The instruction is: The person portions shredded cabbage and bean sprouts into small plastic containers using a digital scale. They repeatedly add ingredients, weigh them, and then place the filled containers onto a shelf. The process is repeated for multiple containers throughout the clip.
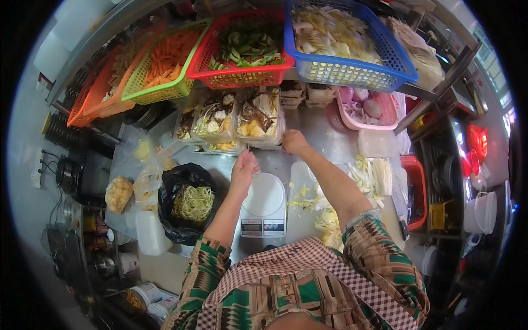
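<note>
My left hand (243,169) is raised above the steel table with its fingers slightly apart and nothing in it. It is just in front of the clear plastic containers. My right hand (295,142) is at the right side of the container (259,119) of enoki mushrooms, dark fungus and yellow pieces. Its fingertips are partly hidden, so a grip is unclear. Beside that stands another filled container (213,119); more are stacked beneath. Between my forearms lies a white kitchen scale (263,198) with a bare round platform.
Baskets of sliced carrots (165,62), green peppers (249,45) and cabbage (336,35) hang over the back edge. A black bag of bean sprouts (192,202) stands left. On the right are chopped cabbage (328,225), a knife (398,210) and a pink basket of onions (367,109).
</note>
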Motion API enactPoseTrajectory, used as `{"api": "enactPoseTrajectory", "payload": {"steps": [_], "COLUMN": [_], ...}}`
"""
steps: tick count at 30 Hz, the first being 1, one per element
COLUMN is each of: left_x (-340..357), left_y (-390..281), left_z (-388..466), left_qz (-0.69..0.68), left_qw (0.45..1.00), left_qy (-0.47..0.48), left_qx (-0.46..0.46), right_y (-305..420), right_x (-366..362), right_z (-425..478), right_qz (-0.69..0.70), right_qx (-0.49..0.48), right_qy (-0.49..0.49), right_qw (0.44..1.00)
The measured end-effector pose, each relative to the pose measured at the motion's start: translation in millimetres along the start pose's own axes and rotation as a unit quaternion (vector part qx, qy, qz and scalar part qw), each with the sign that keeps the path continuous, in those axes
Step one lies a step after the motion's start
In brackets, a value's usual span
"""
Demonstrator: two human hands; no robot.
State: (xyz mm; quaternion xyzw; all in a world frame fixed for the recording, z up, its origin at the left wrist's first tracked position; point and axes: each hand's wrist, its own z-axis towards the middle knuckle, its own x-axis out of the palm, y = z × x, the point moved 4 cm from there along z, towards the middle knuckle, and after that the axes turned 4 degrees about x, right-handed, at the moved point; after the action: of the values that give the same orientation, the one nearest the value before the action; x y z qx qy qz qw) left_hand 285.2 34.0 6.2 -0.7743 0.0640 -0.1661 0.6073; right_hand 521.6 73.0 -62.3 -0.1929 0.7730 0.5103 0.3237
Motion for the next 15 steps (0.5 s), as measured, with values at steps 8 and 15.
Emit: {"api": "enactPoseTrajectory", "payload": {"steps": [8,15], "left_x": [43,94], "left_y": [-4,7], "left_z": [11,9], "left_qz": [0.036,0.087], "left_qw": [0.994,0.980], "left_qy": [0.100,0.172], "left_qx": [0.021,0.040], "right_y": [-30,-85], "right_x": [-33,-81], "right_z": [-38,-52], "right_qz": [-0.053,-0.213], "right_qx": [0.010,-0.026], "right_qy": [-0.013,-0.041], "right_qw": [0.998,0.976]}}
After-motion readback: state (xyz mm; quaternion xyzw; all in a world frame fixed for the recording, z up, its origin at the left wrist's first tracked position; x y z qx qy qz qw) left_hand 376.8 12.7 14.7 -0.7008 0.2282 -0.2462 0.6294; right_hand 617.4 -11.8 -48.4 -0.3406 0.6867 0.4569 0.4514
